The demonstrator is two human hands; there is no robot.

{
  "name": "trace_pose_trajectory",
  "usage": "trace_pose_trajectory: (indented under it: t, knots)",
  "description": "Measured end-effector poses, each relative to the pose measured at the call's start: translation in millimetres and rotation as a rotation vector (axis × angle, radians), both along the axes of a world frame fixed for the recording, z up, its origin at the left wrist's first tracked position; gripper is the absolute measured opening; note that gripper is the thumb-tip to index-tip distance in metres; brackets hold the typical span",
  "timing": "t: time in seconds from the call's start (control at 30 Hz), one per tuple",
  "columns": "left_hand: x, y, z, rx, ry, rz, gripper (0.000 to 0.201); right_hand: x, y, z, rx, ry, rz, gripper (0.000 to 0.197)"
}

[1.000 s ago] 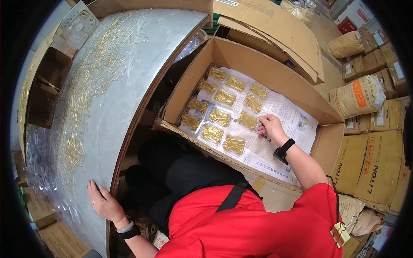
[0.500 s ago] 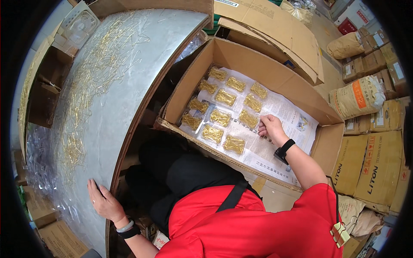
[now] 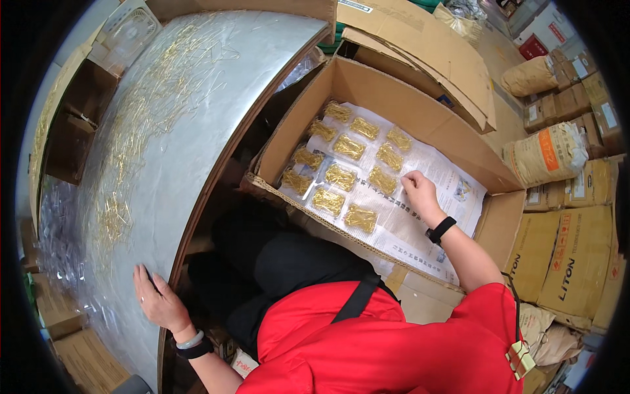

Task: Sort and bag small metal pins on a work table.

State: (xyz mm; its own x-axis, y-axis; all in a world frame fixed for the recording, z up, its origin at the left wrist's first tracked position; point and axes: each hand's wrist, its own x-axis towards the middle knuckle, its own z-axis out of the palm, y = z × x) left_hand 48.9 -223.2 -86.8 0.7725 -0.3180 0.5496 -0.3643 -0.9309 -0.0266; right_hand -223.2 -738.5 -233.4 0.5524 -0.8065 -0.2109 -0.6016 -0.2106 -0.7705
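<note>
My left hand [image 3: 159, 301] rests on the grey metal tabletop [image 3: 174, 154] near its front edge, fingers stretched out, holding nothing. My right hand [image 3: 421, 195] is above the newspaper [image 3: 410, 213] in a large cardboard box [image 3: 420, 118], its fingers curled together with nothing visible in them. Just left of its fingertips, slightly apart, lies a small clear pack of gold-coloured wire pieces [image 3: 382, 180]. Several like packs lie in rows on the newspaper, among them a front pack [image 3: 360, 218] and a far pack [image 3: 364, 129]. Loose gold wire pieces [image 3: 161, 98] are scattered across the tabletop.
A small white fan [image 3: 130, 33] stands at the far left. Clear plastic pieces [image 3: 62, 243] heap along the table's left side. Flattened cardboard [image 3: 413, 46] lies behind the box. Stacked cartons [image 3: 577, 256] and a woven sack [image 3: 545, 154] stand at the right.
My right hand has drawn slightly right, away from the pack beside it, and its fingers have curled in more. The view has shifted a little; my left hand stays on the tabletop.
</note>
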Motion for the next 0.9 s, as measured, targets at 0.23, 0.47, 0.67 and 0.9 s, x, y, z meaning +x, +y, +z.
trace_pose_trajectory:
  t: [0.23, 0.47, 0.67, 0.9]
  knots:
    - [0, 0, -1, 0.002, 0.006, 0.004, 0.041, 15, 45, 39, 0.392, 0.155, 0.213, 0.026]
    - [0, -1, 1, 0.005, 0.003, 0.000, 0.041, 11, 50, 24, 0.562, 0.135, 0.176, 0.023]
    - [-2, -2, 0, -0.010, 0.002, 0.001, 0.040, 9, 43, 38, 0.574, 0.169, 0.161, 0.020]
    - [0, -3, 1, -0.023, 0.017, -0.020, 0.041, 5, 46, 25, 0.774, 0.105, 0.132, 0.018]
